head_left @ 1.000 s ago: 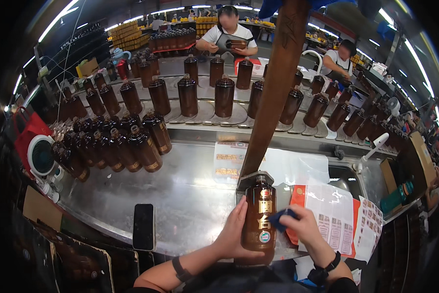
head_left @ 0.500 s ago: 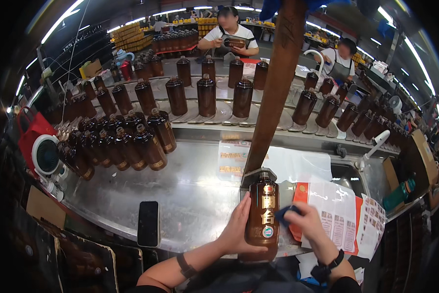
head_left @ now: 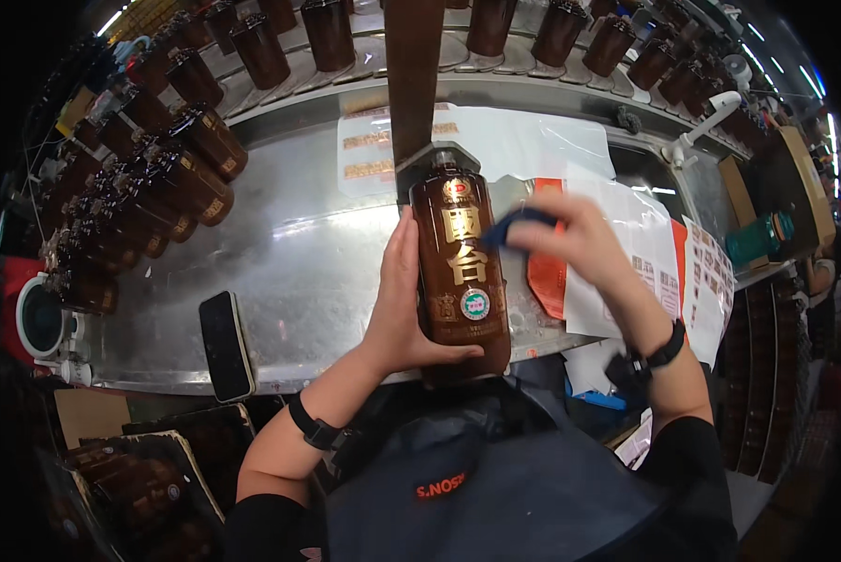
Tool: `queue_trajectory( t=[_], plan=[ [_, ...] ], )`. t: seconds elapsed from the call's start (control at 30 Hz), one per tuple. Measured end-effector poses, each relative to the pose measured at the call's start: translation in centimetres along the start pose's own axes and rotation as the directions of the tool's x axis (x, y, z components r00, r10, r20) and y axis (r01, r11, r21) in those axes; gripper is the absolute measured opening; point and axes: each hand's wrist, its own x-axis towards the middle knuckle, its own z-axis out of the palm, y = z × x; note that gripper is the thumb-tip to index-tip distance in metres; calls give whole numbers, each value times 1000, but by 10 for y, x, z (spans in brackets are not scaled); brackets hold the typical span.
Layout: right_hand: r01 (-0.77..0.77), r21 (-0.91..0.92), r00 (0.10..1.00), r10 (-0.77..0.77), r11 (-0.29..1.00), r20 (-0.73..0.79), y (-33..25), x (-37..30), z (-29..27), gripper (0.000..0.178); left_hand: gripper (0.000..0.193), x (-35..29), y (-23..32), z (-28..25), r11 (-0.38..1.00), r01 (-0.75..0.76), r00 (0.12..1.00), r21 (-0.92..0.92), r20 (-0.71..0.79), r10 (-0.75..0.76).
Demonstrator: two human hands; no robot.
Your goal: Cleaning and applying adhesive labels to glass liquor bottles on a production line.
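The metal worktable (head_left: 289, 234) extends beneath and beyond the fingers of both hands; the curved conveyor (head_left: 372, 61), carrying spaced brown bottles (head_left: 329, 36), crosses well beyond the fingertips; the dark apron (head_left: 495, 478) lies on the near side of the fingers; the brown post (head_left: 411, 75) rises ahead of the left fingertips; the bottle cluster (head_left: 191, 173) stands well to the left of the left fingers and farther out; the white printed sheets (head_left: 641, 220) lie beside the right fingers, on their right, overlapping an orange sheet (head_left: 544, 290); the gold-marked bottle (head_left: 458, 248) is located between the two sets of fingers, neck directed away from the wearer, marked face toward the camera; the left hand (head_left: 397, 314) is partly open around this bottle, fingers along its left side and thumb across its lower front; the right hand (head_left: 566, 239), blurred, has its fingers bent and closed on the blue cloth; the black phone (head_left: 226, 347) lies face up on the worktable, to the left of the left fingers and well apart from them; the blue cloth (head_left: 503, 232) projects from the right fingertips at the right edge of the gold-marked bottle; contact between cloth and glass cannot be determined.
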Motion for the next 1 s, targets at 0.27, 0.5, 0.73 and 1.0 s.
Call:
queue_trajectory(
  t=[0.27,0.5,0.73,1.0],
  plan=[
    [106,-238,965,-157,965,-208,-29,38,1,22,145,2,3,-2,1000,-4,1000,13,-10,4],
    [314,-547,929,-371,776,6,-36,51,1,18,140,2,3,-7,999,10,1000,-48,11,-10],
    [324,-717,827,-553,617,-103,-41,68,0,21,140,3,5,-9,997,32,999,-68,19,-30],
    [403,-376,907,-418,834,46,-22,59,-4,21,142,3,5,-6,999,10,1000,-40,15,-9]
  ],
)
